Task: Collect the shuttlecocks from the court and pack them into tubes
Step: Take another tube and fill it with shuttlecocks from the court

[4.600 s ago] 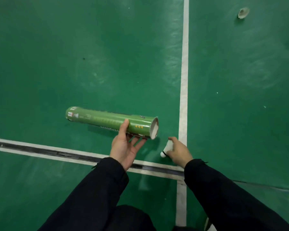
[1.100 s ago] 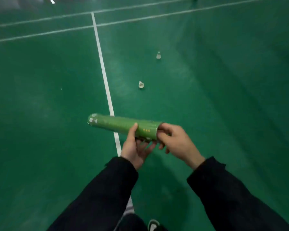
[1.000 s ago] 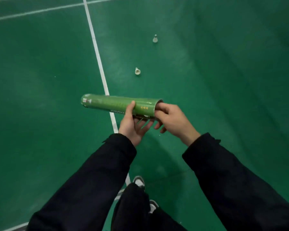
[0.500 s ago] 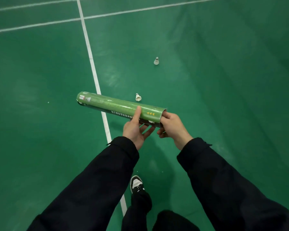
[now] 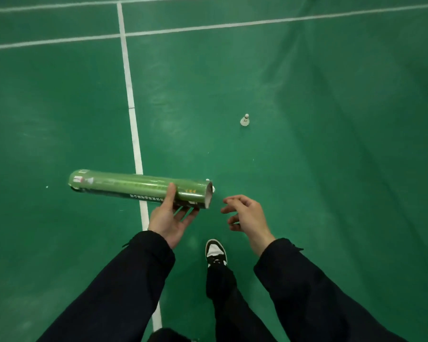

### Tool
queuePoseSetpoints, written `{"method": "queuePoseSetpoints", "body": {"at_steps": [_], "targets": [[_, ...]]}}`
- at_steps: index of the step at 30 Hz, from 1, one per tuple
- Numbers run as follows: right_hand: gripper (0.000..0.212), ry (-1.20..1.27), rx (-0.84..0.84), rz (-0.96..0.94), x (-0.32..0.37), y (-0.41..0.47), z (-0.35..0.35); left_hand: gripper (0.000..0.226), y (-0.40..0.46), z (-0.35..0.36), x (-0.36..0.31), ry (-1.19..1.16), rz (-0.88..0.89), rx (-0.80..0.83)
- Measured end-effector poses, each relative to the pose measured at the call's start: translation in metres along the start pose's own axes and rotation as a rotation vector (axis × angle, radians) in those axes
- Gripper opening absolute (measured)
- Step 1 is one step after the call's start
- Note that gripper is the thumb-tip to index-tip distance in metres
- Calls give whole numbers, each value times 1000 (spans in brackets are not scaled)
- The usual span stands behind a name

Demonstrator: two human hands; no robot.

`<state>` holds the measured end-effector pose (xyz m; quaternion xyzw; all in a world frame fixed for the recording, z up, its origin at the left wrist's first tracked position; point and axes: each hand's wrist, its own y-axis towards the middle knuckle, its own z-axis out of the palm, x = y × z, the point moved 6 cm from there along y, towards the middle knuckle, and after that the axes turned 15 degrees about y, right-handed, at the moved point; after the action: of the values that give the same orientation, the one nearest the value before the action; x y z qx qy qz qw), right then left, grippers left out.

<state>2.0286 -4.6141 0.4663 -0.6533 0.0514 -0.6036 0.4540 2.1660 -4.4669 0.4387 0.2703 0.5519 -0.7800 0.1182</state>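
The left hand (image 5: 169, 218) holds a green tube (image 5: 139, 188) on its side, with its open end pointing at the right hand (image 5: 245, 214). The right hand is open and holds nothing, just beside that end. One white shuttlecock (image 5: 245, 120) stands on the green floor (image 5: 331, 169), well apart from the hands. A black and white shoe (image 5: 216, 253) is below.

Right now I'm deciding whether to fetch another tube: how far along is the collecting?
In hand: the left hand holds the green tube, open end rightward; its contents are hidden. The right hand is empty. Left: one shuttlecock on the court, another peeking behind the tube's mouth.
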Motion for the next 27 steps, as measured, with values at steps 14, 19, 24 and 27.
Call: {"method": "queuePoseSetpoints", "body": {"at_steps": [14,19,24,27], "targets": [[36,-906,205,-83,-205,395,17,63,373,-26,45,122,72,9],[46,-1519,319,-246,-263,482,23,66,464,-21,44,161,86,65],[40,-1337,147,-503,-247,521,20,67,502,-14,24,153,95,91],[25,-517,-190,-410,-180,498,-2,62,491,-8,10,133,82,78]]}}
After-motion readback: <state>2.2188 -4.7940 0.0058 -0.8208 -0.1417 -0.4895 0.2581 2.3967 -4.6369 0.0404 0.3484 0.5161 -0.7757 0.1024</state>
